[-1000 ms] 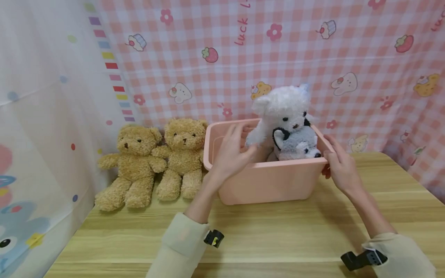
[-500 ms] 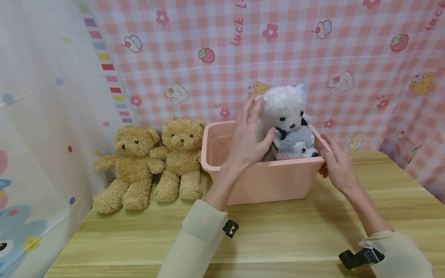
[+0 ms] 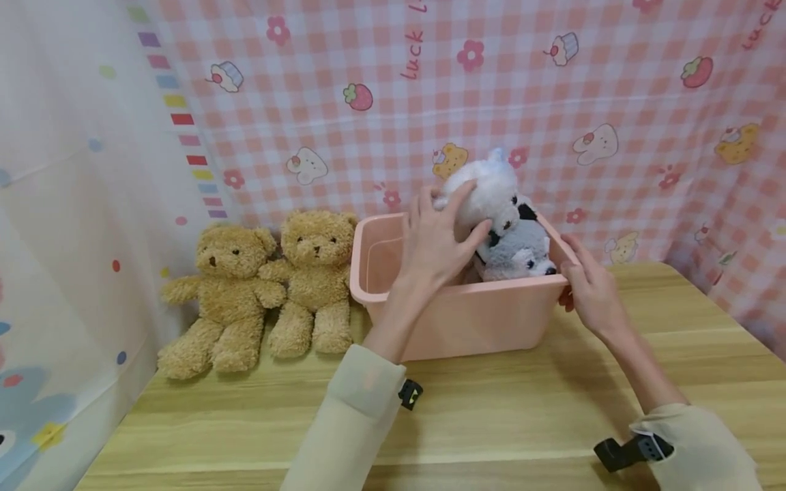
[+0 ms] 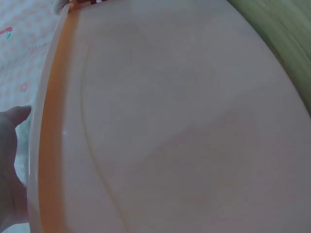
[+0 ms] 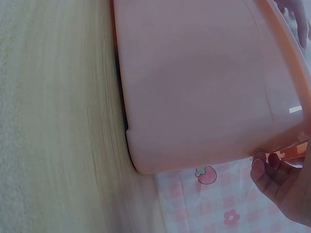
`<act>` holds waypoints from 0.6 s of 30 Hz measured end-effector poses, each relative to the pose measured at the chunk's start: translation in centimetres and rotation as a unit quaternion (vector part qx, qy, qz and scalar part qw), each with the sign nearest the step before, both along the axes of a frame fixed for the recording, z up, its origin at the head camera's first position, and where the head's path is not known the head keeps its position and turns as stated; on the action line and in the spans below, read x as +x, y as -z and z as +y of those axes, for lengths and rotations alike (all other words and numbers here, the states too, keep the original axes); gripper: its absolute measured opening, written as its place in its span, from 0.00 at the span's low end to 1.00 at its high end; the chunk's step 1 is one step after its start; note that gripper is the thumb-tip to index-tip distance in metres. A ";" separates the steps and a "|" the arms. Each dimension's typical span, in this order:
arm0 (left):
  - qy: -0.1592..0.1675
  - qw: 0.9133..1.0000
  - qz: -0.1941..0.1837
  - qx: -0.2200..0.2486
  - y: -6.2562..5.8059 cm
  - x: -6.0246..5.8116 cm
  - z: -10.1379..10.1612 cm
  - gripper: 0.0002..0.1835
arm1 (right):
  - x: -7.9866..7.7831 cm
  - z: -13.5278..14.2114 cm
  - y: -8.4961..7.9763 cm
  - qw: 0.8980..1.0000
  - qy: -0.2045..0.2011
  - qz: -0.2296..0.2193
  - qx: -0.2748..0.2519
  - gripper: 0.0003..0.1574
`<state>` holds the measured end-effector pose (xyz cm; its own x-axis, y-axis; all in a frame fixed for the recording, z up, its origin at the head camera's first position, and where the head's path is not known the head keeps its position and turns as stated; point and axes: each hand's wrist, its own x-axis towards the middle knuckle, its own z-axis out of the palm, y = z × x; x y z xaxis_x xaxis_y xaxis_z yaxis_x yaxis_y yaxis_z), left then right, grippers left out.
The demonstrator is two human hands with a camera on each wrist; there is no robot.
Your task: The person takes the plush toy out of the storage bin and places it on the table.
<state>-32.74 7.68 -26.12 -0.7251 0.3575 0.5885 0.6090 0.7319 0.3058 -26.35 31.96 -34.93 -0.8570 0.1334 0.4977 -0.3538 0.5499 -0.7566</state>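
Observation:
A pink plastic bin (image 3: 473, 320) stands on the table. Inside its right half, a white fluffy plush toy (image 3: 488, 187) rises above the rim, beside a grey-and-white plush husky (image 3: 516, 252). My left hand (image 3: 432, 242) reaches over the front rim and holds the white plush by its head, fingers on the far side and thumb near its muzzle. With my right hand (image 3: 592, 293) I grip the bin's right rim; in the right wrist view, the curled fingers (image 5: 265, 172) show under that edge. The left wrist view is mostly filled by the bin's wall (image 4: 170, 97).
Two brown teddy bears (image 3: 230, 293) (image 3: 316, 279) sit side by side at the left, the nearer one right against the bin. A pink checked cloth (image 3: 344, 54) hangs behind the wooden table (image 3: 491, 409), and a white curtain (image 3: 61, 204) hangs at the left.
My left hand has moved up and right from inside the bin to the white plush's head. That head has tilted left and lower. My right hand has stayed on the rim.

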 end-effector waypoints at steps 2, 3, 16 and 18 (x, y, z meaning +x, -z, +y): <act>-0.008 0.999 -0.023 0.026 0.4 0.1 -0.3 0.35 | 0.0 0.0 0.0 1.000 0.000 0.004 0.001 0.34; -0.009 0.998 -0.032 0.045 0.6 0.2 -0.5 0.36 | 0.0 -0.1 0.0 1.000 0.001 0.004 0.001 0.34; -0.022 0.983 -0.081 0.165 1.7 0.0 -0.8 0.41 | 0.1 -0.1 0.1 1.000 0.005 0.010 0.005 0.34; -0.025 0.980 -0.082 0.180 1.6 0.1 -0.8 0.41 | 0.1 -0.1 0.1 1.000 0.003 0.012 0.005 0.34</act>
